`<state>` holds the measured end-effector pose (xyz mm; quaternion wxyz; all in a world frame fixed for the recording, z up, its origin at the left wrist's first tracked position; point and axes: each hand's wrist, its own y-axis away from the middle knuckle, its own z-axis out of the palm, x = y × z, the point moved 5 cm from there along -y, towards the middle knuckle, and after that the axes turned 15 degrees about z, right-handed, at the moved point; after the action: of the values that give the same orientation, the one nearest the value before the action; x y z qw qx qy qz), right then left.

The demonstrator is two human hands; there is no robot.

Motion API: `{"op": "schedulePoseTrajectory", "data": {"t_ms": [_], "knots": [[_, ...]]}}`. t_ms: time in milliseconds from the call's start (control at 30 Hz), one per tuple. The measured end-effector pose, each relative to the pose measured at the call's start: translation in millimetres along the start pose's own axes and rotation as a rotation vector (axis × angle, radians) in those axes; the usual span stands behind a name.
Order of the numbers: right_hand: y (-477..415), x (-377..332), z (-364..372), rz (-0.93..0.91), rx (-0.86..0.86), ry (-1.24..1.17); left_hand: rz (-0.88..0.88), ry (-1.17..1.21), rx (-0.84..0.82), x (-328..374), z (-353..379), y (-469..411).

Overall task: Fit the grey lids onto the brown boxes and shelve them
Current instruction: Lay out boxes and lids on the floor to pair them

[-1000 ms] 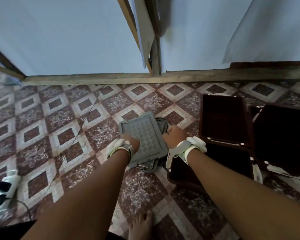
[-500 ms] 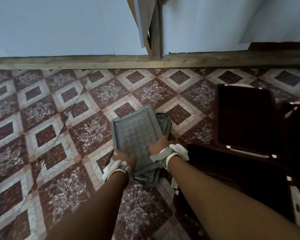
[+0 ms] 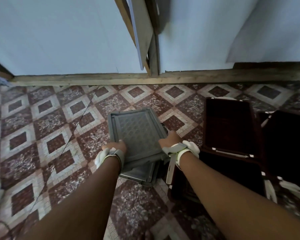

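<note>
you had the top grey lid [image 3: 137,134] between both hands, low over the tiled floor [image 3: 42,135]. your left hand [image 3: 114,148] gripped its near left corner and your right hand [image 3: 170,141] gripped its right edge. on both hands the fingers were curled round the rim and mostly hidden under it. the lid sat skewed over a second grey lid [image 3: 142,174], whose near end showed below your wrists; i could not tell whether the two touched. just to the right stood the brown boxes, all open and without lids: the far brown box [image 3: 229,125], the near brown box [image 3: 229,172] right beside your right forearm, and a third brown box [image 3: 287,135] at the edge of view. a wooden beam [image 3: 93,78] ran along the foot of the white wall [image 3: 59,32] beyond the lids.
</note>
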<state>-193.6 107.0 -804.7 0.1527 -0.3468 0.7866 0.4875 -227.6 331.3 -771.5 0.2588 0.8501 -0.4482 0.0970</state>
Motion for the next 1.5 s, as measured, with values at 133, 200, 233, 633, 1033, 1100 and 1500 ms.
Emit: {"op": "schedulePoseTrajectory", "data": {"t_ms": [133,200,233,633,1033,1100,1500], "knots": [[27.3,21.2,-50.0,0.018,0.12,-0.362,0.082,0.071,-0.002,31.8,-6.8,36.5],[41.5,40.4,-74.2,0.07,0.143,-0.568,0.15,0.072,-0.044,48.2,5.0,66.3],[51.5,51.7,-84.9,0.123,0.112,-0.692,0.202,0.061,-0.073,60.4,8.2,89.3],[87.6,167.9,-187.9,0.251,0.063,-0.908,0.251,0.505,0.019,108.6,76.9,216.2],[64.3,250.1,-218.1,0.318,0.229,-0.313,0.461,0.031,-0.102,91.2,115.9,145.0],[73.8,249.2,-216.0,0.318,0.271,-0.243,0.485,0.021,-0.155,80.5,138.1,135.4],[62.1,273.2,-169.7,0.317,0.644,0.218,0.367,-0.216,-0.014,48.1,161.8,141.5]]}}
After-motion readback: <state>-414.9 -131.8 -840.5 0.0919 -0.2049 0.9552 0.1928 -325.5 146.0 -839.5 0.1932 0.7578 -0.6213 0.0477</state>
